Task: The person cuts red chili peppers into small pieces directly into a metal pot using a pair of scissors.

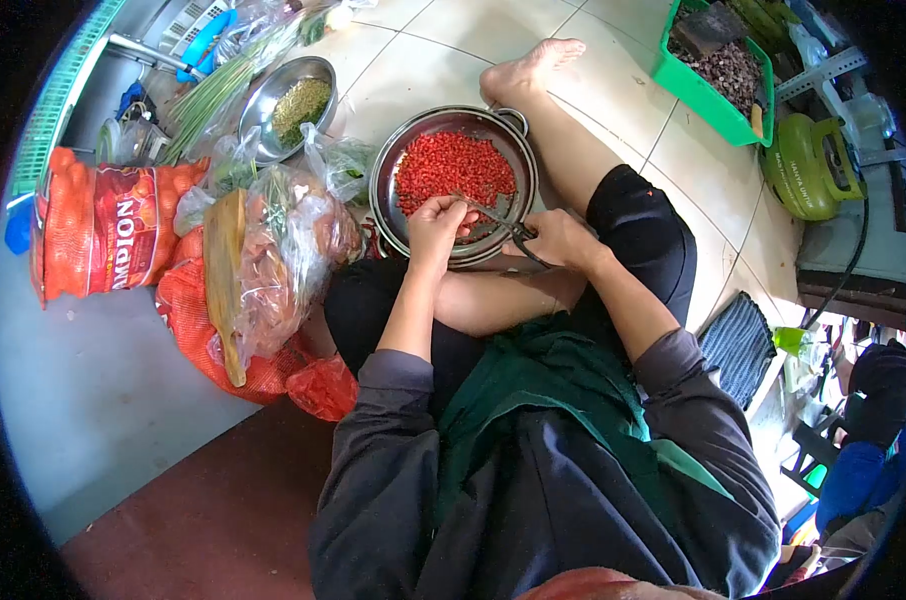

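Observation:
A wide metal pot (381, 175) stands on the floor between my legs, with a layer of chopped red chillies (451, 168) inside. My right hand (565, 241) is closed round the dark handles of a pair of scissors (518, 232). Their blades reach left over the pot's near side, towards the fingertips of my left hand (436, 226). That hand is pinched shut above the pot's near rim; whatever is between its fingers is too small to make out.
To the left are a metal bowl (256, 103) with chopped greenish bits, a red net sack (103, 225), plastic bags (298, 235) and a wooden board (225, 275). A green crate (713, 98) and green gas cylinder (805, 165) stand at the far right.

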{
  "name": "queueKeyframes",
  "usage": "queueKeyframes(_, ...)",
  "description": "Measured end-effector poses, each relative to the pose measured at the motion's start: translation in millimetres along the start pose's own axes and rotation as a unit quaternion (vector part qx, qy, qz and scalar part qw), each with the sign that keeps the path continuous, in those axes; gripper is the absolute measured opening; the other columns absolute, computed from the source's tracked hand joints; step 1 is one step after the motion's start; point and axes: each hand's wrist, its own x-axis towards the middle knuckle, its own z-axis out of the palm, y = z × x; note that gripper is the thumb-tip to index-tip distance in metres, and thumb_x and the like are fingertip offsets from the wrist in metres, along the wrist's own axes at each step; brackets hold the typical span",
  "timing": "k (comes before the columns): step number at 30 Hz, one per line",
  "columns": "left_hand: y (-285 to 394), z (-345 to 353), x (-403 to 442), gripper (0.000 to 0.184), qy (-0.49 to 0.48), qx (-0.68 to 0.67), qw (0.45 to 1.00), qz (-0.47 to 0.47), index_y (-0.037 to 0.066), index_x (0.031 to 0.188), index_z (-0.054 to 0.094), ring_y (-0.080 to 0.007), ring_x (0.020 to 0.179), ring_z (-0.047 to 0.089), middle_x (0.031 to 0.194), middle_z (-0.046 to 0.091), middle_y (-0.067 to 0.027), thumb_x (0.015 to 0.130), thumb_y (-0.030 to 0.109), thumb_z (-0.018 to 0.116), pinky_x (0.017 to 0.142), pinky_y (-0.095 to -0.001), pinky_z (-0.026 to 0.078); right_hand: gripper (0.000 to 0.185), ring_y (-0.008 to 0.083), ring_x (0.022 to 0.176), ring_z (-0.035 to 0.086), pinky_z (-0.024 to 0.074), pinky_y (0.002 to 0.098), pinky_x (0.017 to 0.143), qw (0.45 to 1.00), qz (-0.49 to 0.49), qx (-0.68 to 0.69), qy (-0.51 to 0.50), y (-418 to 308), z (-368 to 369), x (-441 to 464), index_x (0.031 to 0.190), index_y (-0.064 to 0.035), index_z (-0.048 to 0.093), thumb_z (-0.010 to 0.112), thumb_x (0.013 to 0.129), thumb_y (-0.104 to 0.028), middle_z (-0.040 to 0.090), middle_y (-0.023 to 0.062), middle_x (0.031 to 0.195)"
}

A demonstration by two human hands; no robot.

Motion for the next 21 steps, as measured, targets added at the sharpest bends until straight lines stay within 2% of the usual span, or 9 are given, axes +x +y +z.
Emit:
queueKeyframes(9,3.4,1.1,-2.1,0.011,0.007,-0.016,1.000,-0.011,-0.001,0.090,0.059,-0.0129,0.073,0.065,0.083,0.065,-0.0076,0.085,0.008,0.059,0.056,-0.0200,0.050,0.054,0.0406,0.079,0.060,0.0463,0.0448,0.071,0.999,-0.029,-0.003,0.032,11.8,4.0,3.0,0.080,0.0002,0.065,0.067,0.069,-0.053,0.061,0.0250,0.077)
queueKeyframes(15,-1.2,-3.3,-1.4,0.011,-0.048,0.023,0.998,-0.026,0.003,0.091,0.060,-0.0112,0.077,0.063,0.085,0.065,-0.0052,0.086,0.012,0.060,0.060,-0.0196,0.047,0.056,0.0401,0.080,0.060,0.0463,0.0434,0.070,1.000,-0.003,-0.021,0.006,5.3,3.4,3.1,0.077,0.0000,0.065,0.067,0.068,-0.055,0.060,0.0257,0.076)
queueKeyframes(21,0.7,-0.4,-2.2,0.011,-0.045,0.024,0.998,-0.032,0.003,0.091,0.060,-0.0112,0.077,0.063,0.086,0.065,-0.0053,0.086,0.013,0.059,0.060,-0.0197,0.047,0.061,0.0395,0.077,0.060,0.0457,0.0430,0.068,1.000,-0.011,0.027,0.007,9.8,1.5,3.9,0.077,0.0024,0.064,0.067,0.067,-0.057,0.060,0.0252,0.074)
